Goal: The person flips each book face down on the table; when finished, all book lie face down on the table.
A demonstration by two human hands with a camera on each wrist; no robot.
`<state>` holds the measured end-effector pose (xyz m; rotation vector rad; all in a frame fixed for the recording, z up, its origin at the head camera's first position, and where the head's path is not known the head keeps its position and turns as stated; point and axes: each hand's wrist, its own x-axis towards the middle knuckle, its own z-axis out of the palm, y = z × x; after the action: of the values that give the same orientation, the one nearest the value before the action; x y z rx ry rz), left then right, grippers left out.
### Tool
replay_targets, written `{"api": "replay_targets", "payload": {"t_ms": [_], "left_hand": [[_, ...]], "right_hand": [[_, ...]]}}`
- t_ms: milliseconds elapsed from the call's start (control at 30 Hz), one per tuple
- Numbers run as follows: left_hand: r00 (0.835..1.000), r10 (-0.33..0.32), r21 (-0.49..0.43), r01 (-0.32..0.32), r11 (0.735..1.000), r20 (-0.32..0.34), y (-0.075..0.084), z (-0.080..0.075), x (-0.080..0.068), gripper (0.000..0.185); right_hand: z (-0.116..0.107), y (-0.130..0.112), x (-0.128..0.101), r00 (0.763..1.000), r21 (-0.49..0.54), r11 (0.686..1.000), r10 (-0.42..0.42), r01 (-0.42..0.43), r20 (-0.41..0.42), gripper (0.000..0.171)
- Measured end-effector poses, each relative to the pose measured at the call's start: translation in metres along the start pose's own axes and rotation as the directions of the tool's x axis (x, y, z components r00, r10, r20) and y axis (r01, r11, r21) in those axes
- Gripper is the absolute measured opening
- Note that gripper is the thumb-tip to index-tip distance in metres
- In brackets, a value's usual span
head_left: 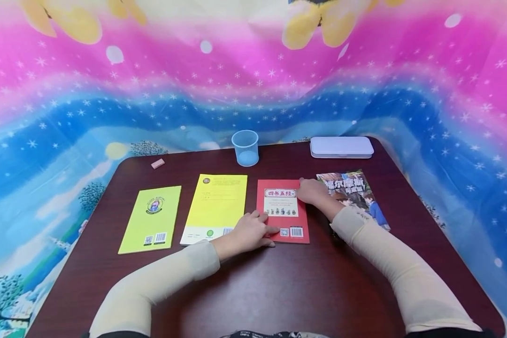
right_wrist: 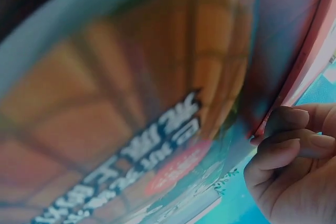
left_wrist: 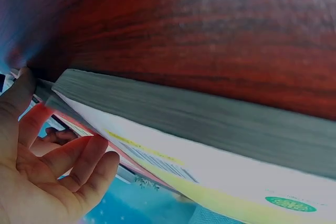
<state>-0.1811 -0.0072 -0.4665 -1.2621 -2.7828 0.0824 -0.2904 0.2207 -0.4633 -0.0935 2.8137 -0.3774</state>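
A red book with a cream panel lies flat on the dark wooden table. My left hand holds its near left corner, the index finger over the cover and the thumb at the front edge. At the far right corner of the same book, my right hand grips the side edge; the right wrist view shows its fingers curled at the red edge. Just left lies a yellow book with a white band, its thick page edge close to my left hand. A comic-style book lies partly under my right forearm.
A yellow-green book lies at the left. Along the back stand a clear blue cup and a white case. A small pink eraser lies at the back left. Patterned cloth hangs behind the table.
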Motion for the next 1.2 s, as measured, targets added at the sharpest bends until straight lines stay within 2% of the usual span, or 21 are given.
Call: {"api": "replay_targets", "payload": {"t_ms": [167,367,633,767,967,1133,1200], "left_hand": [[1.0,0.002,-0.001,-0.002,1.0,0.005,0.003,-0.001,0.002,0.049],[0.998,-0.015,-0.034,0.017,0.999,0.065,0.008,-0.001,0.005,0.051],[0.997,-0.015,-0.037,0.017,0.999,0.072,0.014,0.001,0.009,0.051],[0.996,-0.02,-0.078,0.027,0.997,0.086,0.014,-0.001,0.01,0.049],[0.998,-0.037,-0.157,0.046,0.987,0.058,0.012,-0.013,0.016,0.048],[0.999,-0.036,-0.156,0.033,0.987,-0.018,0.009,-0.025,0.027,0.048],[0.999,-0.041,-0.157,0.035,0.987,-0.036,0.007,-0.029,0.029,0.049]], "right_hand": [[-0.001,0.005,-0.002,1.0,-0.023,1.0,-0.004,0.004,-0.018,0.058],[0.001,0.01,-0.006,1.0,-0.012,1.0,-0.016,0.016,0.012,0.057],[0.001,0.015,-0.013,1.0,-0.036,0.999,0.005,-0.005,-0.005,0.056],[0.0,0.018,-0.015,1.0,-0.071,0.997,0.008,-0.009,-0.022,0.056],[-0.007,0.018,-0.021,0.989,-0.052,0.998,-0.047,0.04,-0.137,0.054],[-0.018,0.012,-0.028,0.96,-0.047,0.997,-0.076,0.065,-0.271,0.05],[-0.021,0.011,-0.03,0.951,-0.047,0.996,-0.082,0.071,-0.299,0.049]]}}
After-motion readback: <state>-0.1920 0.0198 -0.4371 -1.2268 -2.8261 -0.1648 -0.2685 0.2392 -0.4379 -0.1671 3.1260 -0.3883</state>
